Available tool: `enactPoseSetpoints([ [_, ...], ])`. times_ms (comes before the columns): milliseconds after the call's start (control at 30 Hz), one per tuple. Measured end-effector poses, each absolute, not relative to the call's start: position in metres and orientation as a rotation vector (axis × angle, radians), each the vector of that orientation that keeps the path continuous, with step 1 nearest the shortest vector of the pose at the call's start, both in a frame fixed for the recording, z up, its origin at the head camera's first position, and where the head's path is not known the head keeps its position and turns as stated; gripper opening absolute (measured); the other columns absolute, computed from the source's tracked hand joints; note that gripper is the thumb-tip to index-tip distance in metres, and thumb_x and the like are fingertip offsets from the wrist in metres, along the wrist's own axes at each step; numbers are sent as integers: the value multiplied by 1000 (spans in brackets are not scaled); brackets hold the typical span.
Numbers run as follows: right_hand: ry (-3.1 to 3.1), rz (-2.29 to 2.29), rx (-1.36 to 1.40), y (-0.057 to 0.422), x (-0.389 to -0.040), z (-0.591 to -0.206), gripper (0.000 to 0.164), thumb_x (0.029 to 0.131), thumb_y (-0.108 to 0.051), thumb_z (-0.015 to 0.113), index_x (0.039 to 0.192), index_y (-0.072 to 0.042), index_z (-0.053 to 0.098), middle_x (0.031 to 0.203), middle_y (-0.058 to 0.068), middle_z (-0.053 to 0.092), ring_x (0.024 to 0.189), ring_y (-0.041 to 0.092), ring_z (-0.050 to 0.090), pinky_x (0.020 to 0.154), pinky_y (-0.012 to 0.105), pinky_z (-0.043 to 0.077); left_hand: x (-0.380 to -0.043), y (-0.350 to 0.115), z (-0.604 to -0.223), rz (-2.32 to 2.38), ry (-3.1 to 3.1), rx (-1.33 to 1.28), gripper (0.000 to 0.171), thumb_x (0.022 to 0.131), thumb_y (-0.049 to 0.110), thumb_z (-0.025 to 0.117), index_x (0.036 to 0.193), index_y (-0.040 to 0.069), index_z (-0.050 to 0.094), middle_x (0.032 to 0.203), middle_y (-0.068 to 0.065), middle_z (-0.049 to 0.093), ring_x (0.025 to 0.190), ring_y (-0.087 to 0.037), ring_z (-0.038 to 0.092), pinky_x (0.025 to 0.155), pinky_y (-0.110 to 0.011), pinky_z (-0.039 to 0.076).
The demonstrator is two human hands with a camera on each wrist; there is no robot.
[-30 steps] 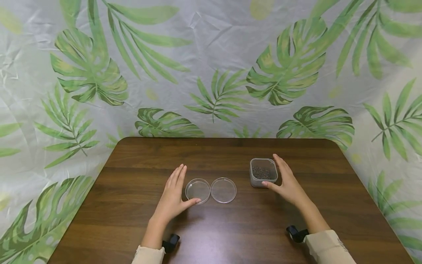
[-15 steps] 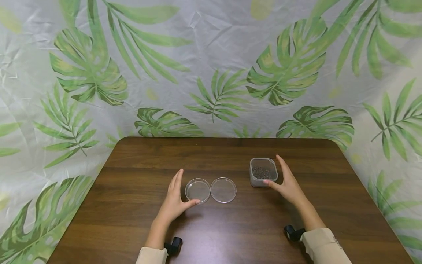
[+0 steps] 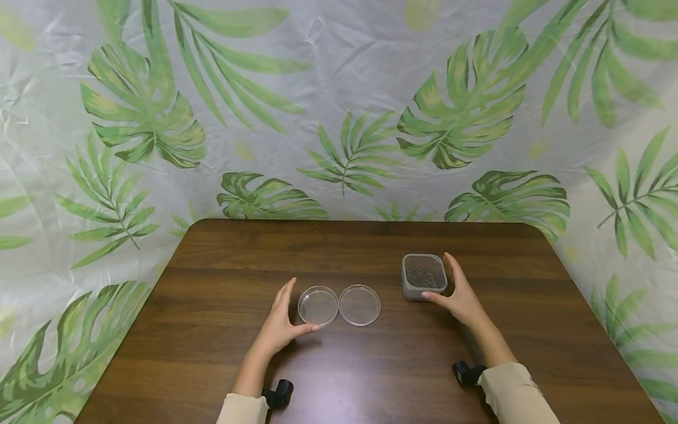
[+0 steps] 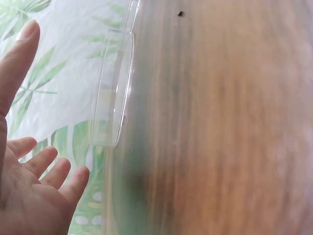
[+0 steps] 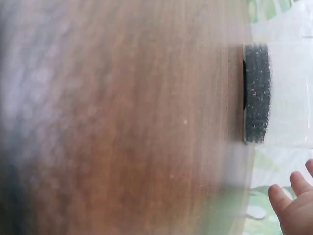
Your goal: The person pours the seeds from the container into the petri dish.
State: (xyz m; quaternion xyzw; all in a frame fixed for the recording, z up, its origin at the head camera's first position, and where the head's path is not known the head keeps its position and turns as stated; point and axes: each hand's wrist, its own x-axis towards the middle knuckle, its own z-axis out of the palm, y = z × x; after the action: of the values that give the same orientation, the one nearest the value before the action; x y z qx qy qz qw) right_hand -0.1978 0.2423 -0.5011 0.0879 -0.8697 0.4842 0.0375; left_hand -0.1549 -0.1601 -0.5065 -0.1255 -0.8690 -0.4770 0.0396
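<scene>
A makeshift tabletop set; the kind of room cannot be told. Leaf-print cloth [image 3: 349, 76] hangs behind and at both sides of the wooden table [image 3: 371, 359], with clear dishes [image 3: 318, 307] on top.

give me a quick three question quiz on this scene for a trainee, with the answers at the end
1. True or false: the two clear round dishes are stacked one on top of the other.

2. Multiple choice: which of these is nearest to the right hand?
a) the round dishes
b) the square container
c) the leafy backdrop

3. Fill in the blank: in the right wrist view, the dark granules take up only the ____ part of the square container.

Key:
1. False; they lie side by side.
2. b
3. lower
</scene>
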Motion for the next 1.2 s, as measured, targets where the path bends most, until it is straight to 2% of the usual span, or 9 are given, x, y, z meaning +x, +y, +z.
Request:
enactPoseSetpoints([
  [167,-2685,1539,248,243,-199,-503,105,72,-25,77,145,-19,3,147,17,9,124,48,19,94,62,21,-157,-161,-511,-1528,-2643,-395,109,58,30,84,142,5,19,141,-20,21,116,-46,37,93,-50,34],
  [400,-2667,1604,256,240,-203,-506,104,72,-22,77,145,-19,3,147,19,7,130,42,10,96,63,14,-160,-161,-524,-1553,-2634,-417,106,58,27,84,140,-1,23,138,-23,24,114,-42,40,94,-46,35],
  [533,-2664,1610,253,239,-205,-508,104,71,-21,77,145,-19,4,146,19,10,129,42,13,95,63,15,-160,-160,-527,-1592,-2605,-446,102,60,21,83,138,-6,23,136,-26,25,117,-40,39,95,-40,35],
  [733,-2649,1679,251,239,-209,-511,104,72,-19,76,145,-15,2,145,21,10,128,42,14,97,61,14,-150,-154,-506,-1671,-2577,-433,92,64,7,81,134,-13,25,132,-33,29,113,-46,40,93,-46,34],
  [833,-2653,1702,238,238,-210,-512,104,73,-19,76,145,-14,2,146,21,9,128,43,13,96,62,14,-146,-152,-498,-1689,-2596,-402,89,65,5,79,133,-14,26,131,-32,31,113,-45,41,94,-45,34],
  [900,-2651,1722,227,238,-210,-512,104,73,-20,76,145,-14,2,146,20,9,129,42,13,96,62,14,-145,-152,-496,-1670,-2612,-382,87,66,5,79,133,-14,27,131,-32,32,113,-44,42,93,-44,35],
  [1133,-2584,1830,219,235,-209,-509,101,73,-14,75,145,-10,4,144,22,14,129,40,14,99,58,14,-163,-159,-537,-1501,-2659,-380,91,62,27,82,134,-3,35,132,-21,37,107,-33,51,92,-45,37],
  [1200,-2561,1844,232,237,-210,-514,100,74,-14,75,145,-11,5,144,22,17,129,39,15,99,57,15,-164,-159,-538,-1453,-2668,-390,90,62,28,82,133,-3,37,131,-21,38,105,-32,53,92,-46,36],
])
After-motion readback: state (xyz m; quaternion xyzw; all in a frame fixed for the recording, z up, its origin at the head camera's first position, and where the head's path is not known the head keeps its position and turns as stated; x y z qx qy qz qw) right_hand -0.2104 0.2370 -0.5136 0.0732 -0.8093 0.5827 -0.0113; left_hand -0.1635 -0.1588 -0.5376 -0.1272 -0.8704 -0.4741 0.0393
